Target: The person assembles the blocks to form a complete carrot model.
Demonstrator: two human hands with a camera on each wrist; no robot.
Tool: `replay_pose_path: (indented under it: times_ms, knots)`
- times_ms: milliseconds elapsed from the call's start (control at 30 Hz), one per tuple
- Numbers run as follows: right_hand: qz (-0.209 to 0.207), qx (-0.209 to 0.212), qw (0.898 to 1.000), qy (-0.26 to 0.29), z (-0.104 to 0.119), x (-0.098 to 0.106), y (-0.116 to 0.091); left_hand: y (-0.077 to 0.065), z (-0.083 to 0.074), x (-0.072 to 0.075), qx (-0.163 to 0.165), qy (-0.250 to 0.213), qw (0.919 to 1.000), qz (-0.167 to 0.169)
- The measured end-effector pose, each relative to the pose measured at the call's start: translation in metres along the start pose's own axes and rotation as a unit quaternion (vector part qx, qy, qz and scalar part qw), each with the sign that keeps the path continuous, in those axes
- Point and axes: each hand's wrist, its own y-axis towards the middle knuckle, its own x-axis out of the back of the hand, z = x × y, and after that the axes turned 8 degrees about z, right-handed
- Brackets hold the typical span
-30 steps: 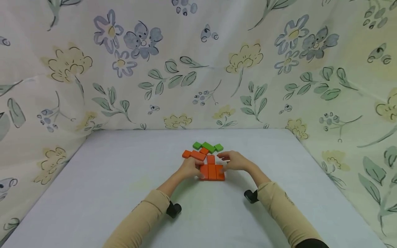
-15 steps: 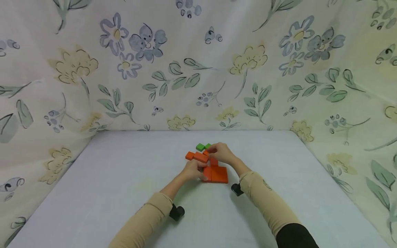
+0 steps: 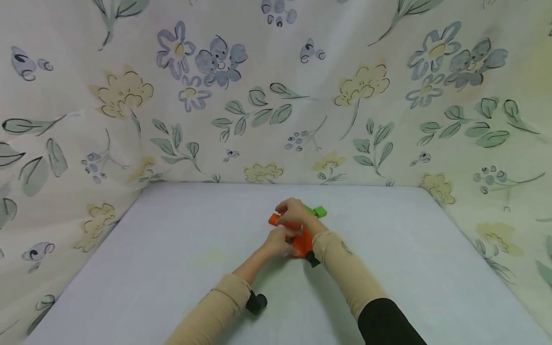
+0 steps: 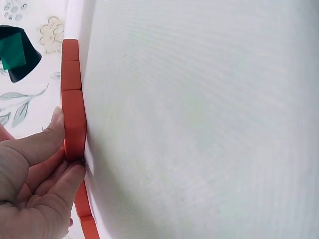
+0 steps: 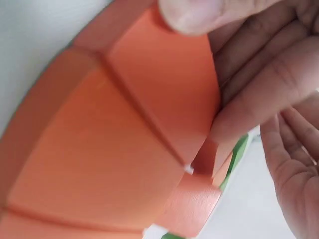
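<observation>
A: Start at the near side of the desk [image 3: 388,268]. What was there?

B: Two sleeves, left [image 3: 215,306] and right [image 3: 345,273], and past them the row [image 3: 303,244]: orange blocks lying flat, side by side, partly hidden by the right arm.

A: And the left hand [image 3: 280,241]?

B: At the row's left edge. Its thumb lay on the end block [image 5: 169,84] with the fingers bent round the side, a narrow pinch. The middle block [image 5: 94,139] sat beside that one, a thin seam between.

A: Which step was that?

B: By my reading, steadying and squaring the row while the other hand worked farther out.

A: So the right hand [image 3: 294,209]?

B: It hung beyond the left, over the far blocks, fingers bent down. Whether they pinched anything I couldn't tell; the spot beneath was covered.

A: What showed around it?

B: A loose block [image 3: 274,219], orange, just left of it, and a green block [image 3: 320,211] to its right. The flowered cloth [image 3: 258,57] hung behind everything.

A: And the next move?

B: I'd say it called for the left fingers to keep the end block snug and the right to take one far block without knocking its neighbours.
</observation>
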Motion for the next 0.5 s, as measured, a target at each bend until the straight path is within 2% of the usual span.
replay_pose_path:
  times_ms: [233,367,500]
  knots:
    - [-0.002,-0.010,0.995,-0.098,0.005,-0.009,0.006,0.001,-0.005,-0.003,0.028,-0.030,0.9991,-0.004]
    - [-0.004,-0.016,0.994,-0.110,0.008,-0.012,0.006,0.001,-0.005,-0.002,0.002,-0.033,0.9994,-0.003]
    - [0.000,-0.009,0.989,-0.146,0.009,-0.013,0.007,0.000,-0.005,0.001,-0.010,-0.020,0.9997,0.004]
